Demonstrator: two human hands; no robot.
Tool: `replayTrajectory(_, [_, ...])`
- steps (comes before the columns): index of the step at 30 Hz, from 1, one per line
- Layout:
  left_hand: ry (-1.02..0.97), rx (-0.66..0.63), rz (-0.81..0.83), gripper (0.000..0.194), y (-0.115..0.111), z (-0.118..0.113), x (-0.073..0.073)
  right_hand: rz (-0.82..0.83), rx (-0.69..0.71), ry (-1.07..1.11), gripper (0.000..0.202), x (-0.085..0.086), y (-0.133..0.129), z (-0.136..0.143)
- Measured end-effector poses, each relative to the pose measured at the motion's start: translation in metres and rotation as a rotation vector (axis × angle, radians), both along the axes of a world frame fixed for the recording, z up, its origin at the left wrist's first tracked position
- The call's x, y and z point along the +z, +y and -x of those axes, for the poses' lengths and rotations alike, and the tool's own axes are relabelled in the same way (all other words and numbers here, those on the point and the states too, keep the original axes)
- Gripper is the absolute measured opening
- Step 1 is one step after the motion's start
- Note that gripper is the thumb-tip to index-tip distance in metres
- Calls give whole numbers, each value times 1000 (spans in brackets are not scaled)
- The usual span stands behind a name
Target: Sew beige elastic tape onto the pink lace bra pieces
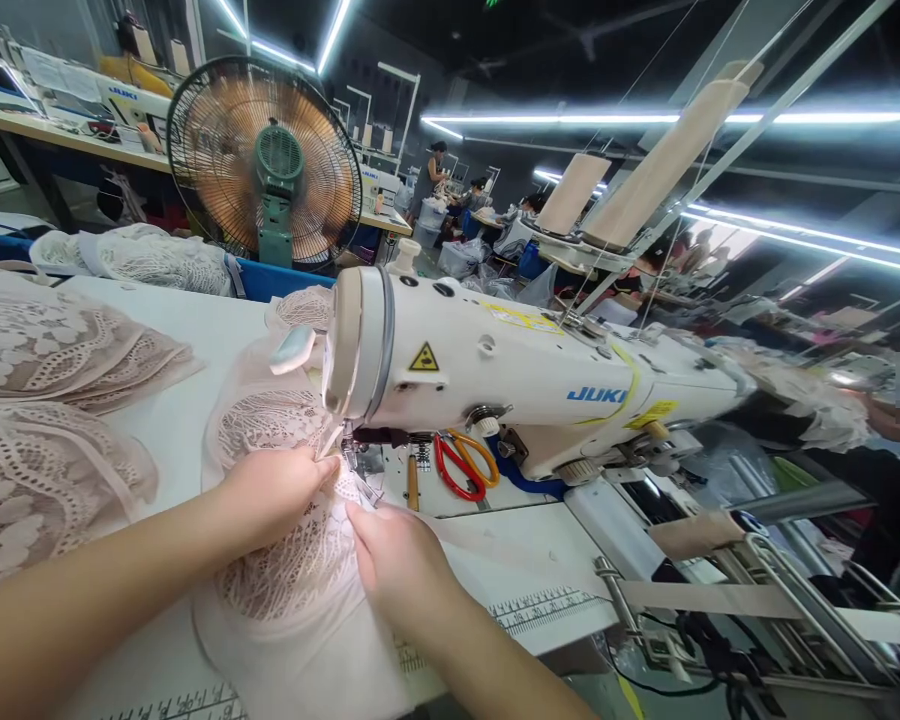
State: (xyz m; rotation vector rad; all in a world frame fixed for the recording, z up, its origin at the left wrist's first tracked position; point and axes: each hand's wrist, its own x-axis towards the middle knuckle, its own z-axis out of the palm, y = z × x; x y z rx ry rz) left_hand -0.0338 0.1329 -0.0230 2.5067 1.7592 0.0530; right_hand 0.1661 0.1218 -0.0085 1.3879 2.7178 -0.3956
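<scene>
Pale pink lace fabric (289, 570) lies under the needle area of a white sewing machine (480, 350). My left hand (277, 495) is closed on the lace just left of the presser foot (354, 455), thumb and fingers together near the needle. Just right of and below the foot, my right hand (394, 550) pinches the fabric's edge, its fingers curled and partly hidden. A pale elastic band (690, 597) runs from the right, past a metal guide, toward my right hand.
Stacked lace pieces (52, 470) cover the table's left side. Red-handled scissors (457, 468) and an orange-handled pair (484, 455) lie beneath the machine arm. A large fan (270, 170) stands behind; thread cones (671, 150) rise at the right. People sit and stand farther back.
</scene>
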Motion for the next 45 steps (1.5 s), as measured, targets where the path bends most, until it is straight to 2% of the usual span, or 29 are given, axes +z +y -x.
replayTrajectory(6, [132,52,127,69,4,-6,14,52,6,-75,37,8,4,5])
replayTrajectory(11, [145,77,140,73,15,-1,11,107,-23,-183,51,22,7,15])
replayTrajectory(16, [127,76,121,55,28,6,6,127,-94,-264,58,24,11,28])
replayTrajectory(21, [122,79,78,34,32,5,13,80,-125,-287,67,20,10,26])
replayTrajectory(24, [133,88,26,37,22,4,17,56,-77,-272,64,21,2,13])
replayTrajectory(25, [134,61,-23,39,15,4,17,50,-35,-258,62,21,-1,7])
replayTrajectory(28, [97,-130,-251,40,-13,9,10,41,90,-231,56,18,-8,-11])
replayTrajectory(30, [70,-163,-296,32,-35,14,2,41,122,-233,58,16,-10,-18])
replayTrajectory(31, [72,-117,-261,38,-45,16,-2,45,124,-242,62,15,-11,-20])
replayTrajectory(33, [102,-5,-163,66,-59,20,-8,72,125,-262,69,17,-11,-20])
replayTrajectory(35, [126,68,-81,85,-64,23,-11,118,117,-286,72,21,-9,-18])
replayTrajectory(40, [105,192,151,93,-44,26,-1,219,107,-285,77,29,0,-10])
replayTrajectory(45, [90,164,226,96,-17,36,11,188,79,-245,77,29,10,-3])
